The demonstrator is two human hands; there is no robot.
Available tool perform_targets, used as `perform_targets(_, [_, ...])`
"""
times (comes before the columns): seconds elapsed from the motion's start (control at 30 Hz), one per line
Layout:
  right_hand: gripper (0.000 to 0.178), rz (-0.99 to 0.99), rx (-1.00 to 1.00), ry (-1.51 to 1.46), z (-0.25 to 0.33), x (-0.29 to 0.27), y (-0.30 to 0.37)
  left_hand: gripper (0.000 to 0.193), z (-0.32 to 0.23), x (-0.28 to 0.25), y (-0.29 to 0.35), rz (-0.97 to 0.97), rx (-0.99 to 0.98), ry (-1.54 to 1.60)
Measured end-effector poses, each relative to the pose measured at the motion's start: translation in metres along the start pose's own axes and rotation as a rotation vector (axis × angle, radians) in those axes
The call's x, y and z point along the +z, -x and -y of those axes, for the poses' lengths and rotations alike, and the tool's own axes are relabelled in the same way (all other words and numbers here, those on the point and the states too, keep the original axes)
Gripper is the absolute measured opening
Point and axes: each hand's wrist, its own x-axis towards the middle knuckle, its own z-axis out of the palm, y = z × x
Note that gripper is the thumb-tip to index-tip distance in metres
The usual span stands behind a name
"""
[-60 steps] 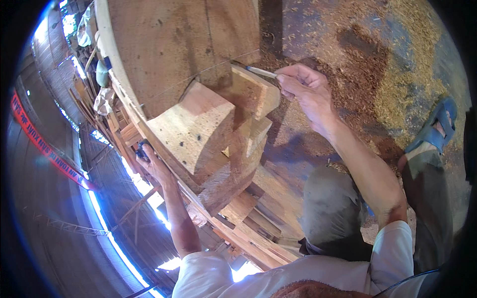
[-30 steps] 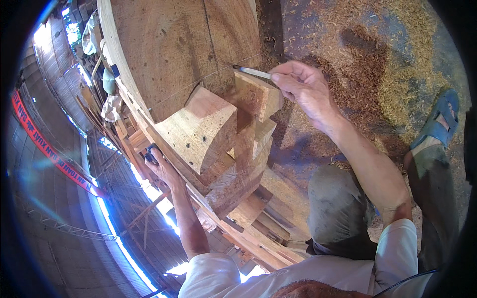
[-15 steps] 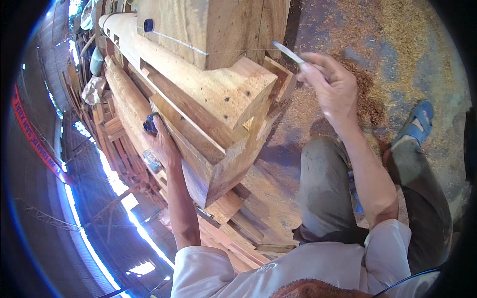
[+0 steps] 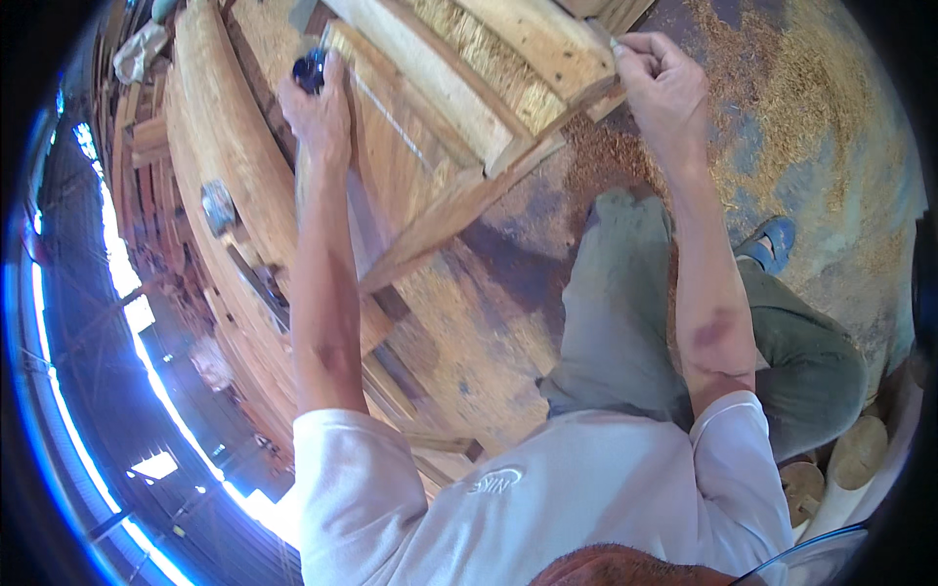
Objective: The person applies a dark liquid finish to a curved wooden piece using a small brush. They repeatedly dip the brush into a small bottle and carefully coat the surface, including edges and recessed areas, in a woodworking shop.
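Note:
My left hand (image 4: 319, 115) is closed around a small dark, shiny round object (image 4: 310, 70) at the left edge of a large timber piece (image 4: 391, 190). What kind of object it is, I cannot make out. A thin white line (image 4: 391, 119) runs slantwise across the wood beside it. At the far right end of a grooved timber block (image 4: 547, 47), my right hand (image 4: 666, 96) pinches a thin pale stick-like tool (image 4: 615, 45). Its tip sits at the wood's edge, and most of it is hidden by my fingers.
Long rounded logs (image 4: 230, 146) lie on the left, with a hand tool (image 4: 258, 283) and a clear roll (image 4: 218, 205) on them. Sawdust and shavings (image 4: 811, 127) cover the floor at right. Cut round wood (image 4: 860, 451) stands at lower right.
My view has shifted, and the timber sits higher in it. My right hand has brought the pale tool from the air to the timber's edge. My left hand still holds the dark object.

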Motion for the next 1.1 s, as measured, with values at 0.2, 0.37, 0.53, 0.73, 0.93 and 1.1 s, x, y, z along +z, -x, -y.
perform_targets(0.2, [0.024,-0.049,0.026,-0.124,0.017,-0.02,0.04,0.065,-0.011,-0.006,0.011,-0.116,-0.061,0.016])
perform_targets(0.37, [0.025,0.168,0.204,-0.15,0.032,-0.023,0.104,0.062,0.0,-0.011,0.011,-0.099,-0.055,0.076])
perform_targets(0.53, [0.023,0.228,0.023,-0.229,0.02,-0.004,0.148,0.059,-0.014,-0.012,0.01,-0.083,-0.014,0.062])
perform_targets(0.73, [0.02,0.252,0.044,-0.264,0.011,-0.004,0.151,0.058,0.007,-0.006,0.004,-0.016,-0.091,0.216])
perform_targets(0.93, [0.015,0.304,0.185,-0.398,-0.011,-0.028,0.145,0.061,-0.005,-0.01,0.008,-0.012,-0.084,0.21])
perform_targets(1.1, [0.011,0.181,0.204,-0.781,-0.026,-0.03,0.121,0.047,-0.034,-0.011,0.017,-0.031,-0.103,0.262])
